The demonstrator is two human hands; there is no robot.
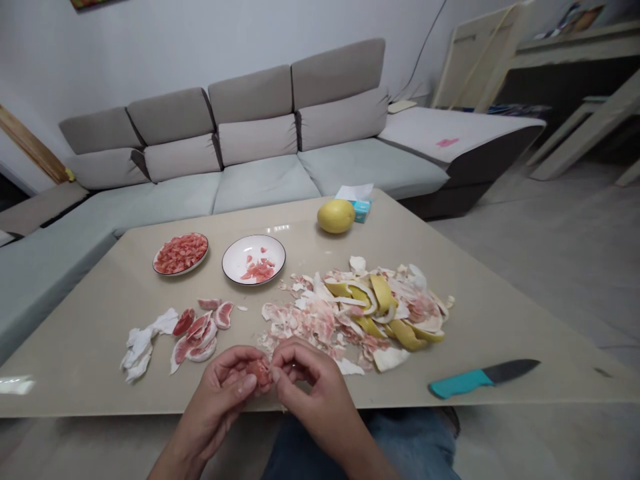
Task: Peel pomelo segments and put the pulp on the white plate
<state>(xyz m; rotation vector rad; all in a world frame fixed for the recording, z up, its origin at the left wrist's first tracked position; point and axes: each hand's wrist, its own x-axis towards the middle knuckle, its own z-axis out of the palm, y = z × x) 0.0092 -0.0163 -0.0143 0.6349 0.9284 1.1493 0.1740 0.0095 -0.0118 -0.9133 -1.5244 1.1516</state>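
Near the table's front edge, my left hand (227, 383) grips a small pinkish-red pomelo segment (260, 372) between thumb and fingers. My right hand (311, 381) is closed in a pinch at the segment's right edge; whether thin membrane is between its fingertips I cannot tell. Left of my hands lie several unpeeled pomelo segments (203, 337) with pale skin on them. Behind stands a white plate (233, 260) with a few red pulp pieces (260, 269). A second plate (156, 267) is heaped with red pulp (181, 253).
A pile of yellow rind and pale membrane (370, 310) spreads right of centre. A knife (483, 379) with a turquoise handle lies at the front right. Crumpled white tissue (141, 348) lies left; a whole yellow pomelo (336, 217) and tissue pack (362, 210) stand at the back, before a sofa (265, 183).
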